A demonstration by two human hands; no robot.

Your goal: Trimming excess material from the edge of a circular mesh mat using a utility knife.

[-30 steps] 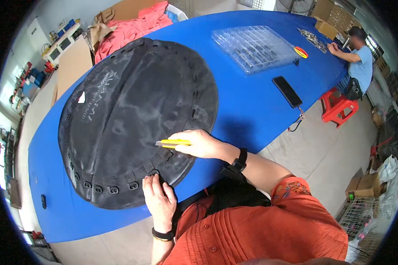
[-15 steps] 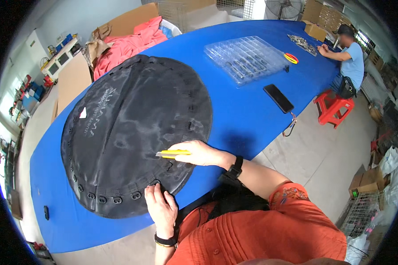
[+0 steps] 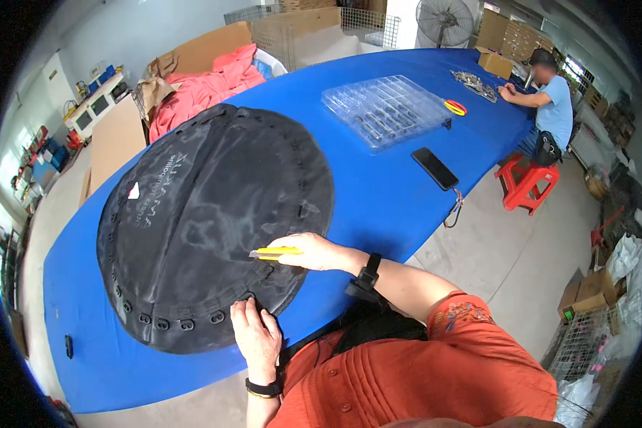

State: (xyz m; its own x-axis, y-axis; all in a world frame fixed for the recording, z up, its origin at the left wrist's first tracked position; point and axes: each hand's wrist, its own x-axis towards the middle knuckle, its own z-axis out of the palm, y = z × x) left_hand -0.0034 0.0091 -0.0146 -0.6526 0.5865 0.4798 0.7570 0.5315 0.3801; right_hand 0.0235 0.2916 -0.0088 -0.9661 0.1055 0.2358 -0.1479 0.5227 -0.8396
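Counter: long, blue-covered, running from lower left to upper right. On it, toward the far end, lay a clear plastic tray with rows of small parts, a black phone just beside the tray near the counter's edge with a cord hanging off, a yellow-and-red ring past the tray, and a scatter of small metal pieces in front of another person seated at the far end. A red stool stood on the floor by that person. Pink cloth was heaped at the counter's far side, with cardboard beside it. A fan stood behind. Main item: a large round black cover, lying flat across the near half of the counter, with a row of small loops along its near rim and a small white tag toward its left. Nothing lay on top of it except the hands. Right hand: rested on the cover's near right part, fingers closed around a yellow knife held level, its tip pointing left. Left hand: at the cover's near rim, fingers curled and pressed on the edge by the loops; whether they pinched the fabric could not be told. A dark band sat on each wrist.
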